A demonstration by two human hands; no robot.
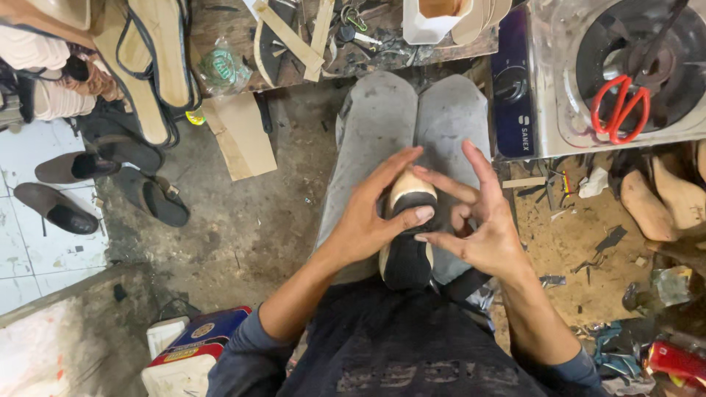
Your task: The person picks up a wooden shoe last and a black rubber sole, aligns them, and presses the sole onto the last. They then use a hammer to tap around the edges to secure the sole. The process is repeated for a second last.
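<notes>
**Shoe braced on the lap, both hands at its upper**

A half-built shoe [407, 239] — pale wooden form showing at the toe, black upper over the rest — lies lengthwise on the person's grey-trousered knees [412, 117], probably so the lap steadies it. The left hand [368, 220] wraps it from the side, thumb pressed across the black edge. The right hand [482, 228] meets it from the opposite side, thumb and forefinger pinching near the same edge, other fingers splayed free; whether it truly grips anything is hard to tell. The shoe's heel end disappears under the wrists. Beyond the right hand sit red scissors [620, 109] on a stove [544, 88] — partly cropped.
</notes>
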